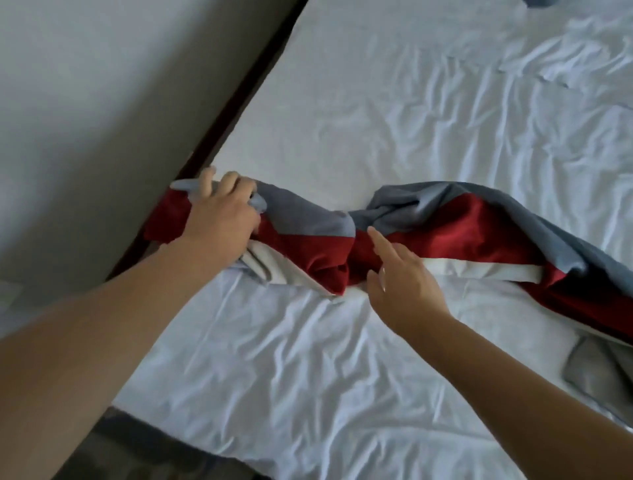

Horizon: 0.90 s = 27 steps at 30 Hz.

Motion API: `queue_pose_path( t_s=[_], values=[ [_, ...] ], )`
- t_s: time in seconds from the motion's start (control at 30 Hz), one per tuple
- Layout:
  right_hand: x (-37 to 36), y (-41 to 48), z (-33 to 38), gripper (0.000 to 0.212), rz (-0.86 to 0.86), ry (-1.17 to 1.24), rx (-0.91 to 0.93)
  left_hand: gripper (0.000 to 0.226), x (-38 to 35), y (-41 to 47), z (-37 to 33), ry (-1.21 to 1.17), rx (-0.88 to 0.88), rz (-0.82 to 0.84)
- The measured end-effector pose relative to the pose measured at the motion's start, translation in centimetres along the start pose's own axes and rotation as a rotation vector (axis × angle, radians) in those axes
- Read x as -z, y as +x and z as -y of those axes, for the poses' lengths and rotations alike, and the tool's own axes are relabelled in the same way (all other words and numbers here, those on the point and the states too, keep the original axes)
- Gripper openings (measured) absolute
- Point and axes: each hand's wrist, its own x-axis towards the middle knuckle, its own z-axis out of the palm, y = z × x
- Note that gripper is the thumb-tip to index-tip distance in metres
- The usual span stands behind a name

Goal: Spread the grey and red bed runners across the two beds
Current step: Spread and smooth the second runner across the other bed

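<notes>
The left hand (219, 216) grips the runner (445, 219) end at the left edge of the bed (308, 359), the right hand (404, 274) is open at its twisted middle, so spreading is begun and untwisting seems next

One bed (291, 85) is in view, covered by one wrinkled white sheet (291, 377). One grey and red bed runner (428, 222) lies bunched across the bed. Two hands are over the bed: one left hand (219, 219) and one right hand (400, 277). One grey-blue scrap of cloth (541, 2) shows at the bed's far edge.
</notes>
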Motion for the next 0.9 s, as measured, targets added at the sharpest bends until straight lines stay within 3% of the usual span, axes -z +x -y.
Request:
queue_pose_path(
  t_s=[0.13, 0.3, 0.43, 0.5, 0.63, 0.67, 0.77, 0.83, 0.9],
  values=[
    [-2.4, -0.6, -2.3, 0.069, -0.005, -0.165, 0.007, 0.022, -4.1, -2.2, -3.9, -0.092, -0.05, -0.008],
    [-2.0, -1.8, -6.8, 0.078, 0.044, -0.537, -0.047, 0.054, -6.5, -3.0, -12.0, -0.286, -0.131, -0.06],
    [0.1, -1.2, -10.8, 0.049, 0.06, -0.638, -0.125, 0.089, -6.2, -2.3, -16.4, -0.275, -0.071, 0.022],
    [0.3, -1.0, -11.4, 0.044, 0.074, -0.619, -0.104, 0.082, -6.1, -2.1, -18.0, -0.236, -0.03, 0.108],
    [-1.2, -0.4, -10.1, 0.07, -0.029, -0.574, 0.032, 0.037, -6.2, -2.4, -17.7, -0.238, 0.047, 0.136],
    [-1.6, 0.0, -9.7, 0.068, -0.052, -0.582, 0.079, 0.033, -6.3, -2.6, -16.8, -0.293, 0.053, 0.141],
    [-2.7, 1.0, -8.5, 0.032, -0.066, -0.625, 0.19, 0.028, -7.1, -3.9, -14.0, -0.39, 0.014, 0.189],
    [-3.8, 0.7, -7.3, 0.04, 0.016, -0.605, 0.18, 0.026, -7.5, -5.3, -12.6, -0.334, -0.012, 0.234],
    [-5.6, -1.0, -6.0, 0.034, 0.106, -0.543, 0.177, 0.024, -7.7, -6.7, -11.4, -0.284, -0.018, 0.241]
  ],
)
